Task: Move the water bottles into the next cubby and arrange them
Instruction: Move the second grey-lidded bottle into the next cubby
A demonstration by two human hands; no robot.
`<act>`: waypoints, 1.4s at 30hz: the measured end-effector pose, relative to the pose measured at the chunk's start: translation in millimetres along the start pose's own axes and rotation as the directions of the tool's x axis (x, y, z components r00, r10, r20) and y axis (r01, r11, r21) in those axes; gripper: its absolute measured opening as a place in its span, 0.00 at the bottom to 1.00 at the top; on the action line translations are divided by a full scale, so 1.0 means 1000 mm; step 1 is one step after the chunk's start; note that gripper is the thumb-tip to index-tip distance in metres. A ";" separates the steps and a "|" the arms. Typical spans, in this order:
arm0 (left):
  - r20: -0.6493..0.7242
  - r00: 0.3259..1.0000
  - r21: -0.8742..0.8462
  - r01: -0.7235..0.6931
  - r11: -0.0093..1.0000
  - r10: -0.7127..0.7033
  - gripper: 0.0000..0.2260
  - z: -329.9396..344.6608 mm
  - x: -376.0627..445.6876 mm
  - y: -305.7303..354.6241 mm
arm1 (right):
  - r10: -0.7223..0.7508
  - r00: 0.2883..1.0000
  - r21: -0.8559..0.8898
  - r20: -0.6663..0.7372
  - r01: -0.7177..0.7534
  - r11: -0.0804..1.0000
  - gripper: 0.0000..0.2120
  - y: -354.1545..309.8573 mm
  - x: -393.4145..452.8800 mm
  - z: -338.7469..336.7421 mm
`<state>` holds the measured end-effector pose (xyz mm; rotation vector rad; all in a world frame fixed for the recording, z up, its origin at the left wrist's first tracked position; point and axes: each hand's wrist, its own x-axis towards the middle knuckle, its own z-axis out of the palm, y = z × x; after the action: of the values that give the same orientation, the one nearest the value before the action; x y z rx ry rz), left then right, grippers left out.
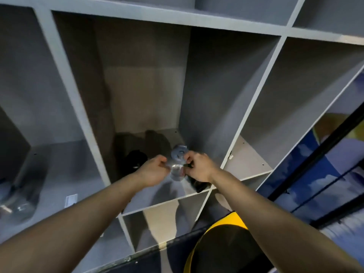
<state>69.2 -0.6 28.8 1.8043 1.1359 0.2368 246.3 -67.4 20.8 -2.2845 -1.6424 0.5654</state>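
Partly hidden — bottle (178,164) between hands (177,170)

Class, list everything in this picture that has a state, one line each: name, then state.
Left hand: curled beside the clear bottle, grip unclear.
Right hand: curled at the clear bottle's other side, grip unclear.
Clear bottle: between both hands in the middle cubby, blurred.
Dark bottle: on the middle cubby floor, left of the hands.
Bottles in the left cubby: lying on its floor, blurred.
Right cubby: nothing visible inside.

left hand (155,170) and right hand (199,166) grip clear bottle (177,170); middle cubby (145,99); grey shelving
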 end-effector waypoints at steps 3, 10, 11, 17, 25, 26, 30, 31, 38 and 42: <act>-0.042 0.996 -0.116 0.075 0.990 -0.080 0.13 0.012 0.033 0.006 | 0.052 0.998 0.041 0.017 -0.053 0.998 0.24 0.035 0.032 0.001; -0.068 0.973 -0.281 0.192 0.940 -0.220 0.15 0.033 0.096 0.013 | 0.097 0.992 0.108 0.085 -0.106 0.988 0.41 0.075 0.105 0.028; -0.072 0.970 -0.297 0.203 0.933 -0.234 0.16 0.037 0.103 0.014 | 0.091 0.990 0.111 0.104 -0.102 0.989 0.44 0.078 0.116 0.034; 0.012 0.956 -0.387 0.274 0.880 -0.293 0.09 0.047 0.125 0.022 | 0.068 0.985 0.120 0.160 -0.088 0.989 0.47 0.071 0.138 0.051; 0.067 0.960 -0.373 0.276 0.886 -0.271 0.11 0.037 0.112 0.020 | 0.049 0.994 0.175 0.095 -0.065 0.982 0.48 0.074 0.125 0.046; 0.064 0.966 -0.349 0.255 0.902 -0.249 0.12 0.032 0.106 0.021 | 0.038 0.996 0.169 0.087 -0.052 0.984 0.50 0.071 0.121 0.041; 0.037 0.981 -0.303 0.191 0.934 -0.188 0.13 0.012 0.080 0.028 | -0.021 0.993 0.153 0.115 0.003 0.988 0.57 0.049 0.096 0.014; 0.040 0.985 -0.301 0.174 0.938 -0.170 0.13 0.007 0.070 0.031 | -0.030 0.992 0.134 0.121 0.013 0.991 0.57 0.041 0.087 0.007; 0.055 0.997 -0.286 0.063 0.956 -0.049 0.12 -0.038 -0.018 0.027 | -0.120 0.990 0.009 0.078 0.120 0.993 0.47 -0.042 0.005 -0.025; 0.079 0.997 -0.304 0.047 0.951 -0.024 0.11 -0.072 -0.084 0.003 | -0.157 0.985 -0.035 0.075 0.160 0.987 0.44 -0.100 -0.055 -0.023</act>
<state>-17.5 -21.9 94.1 1.5050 1.0167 0.3045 156.9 -87.1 93.3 -2.1589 -1.8658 0.5874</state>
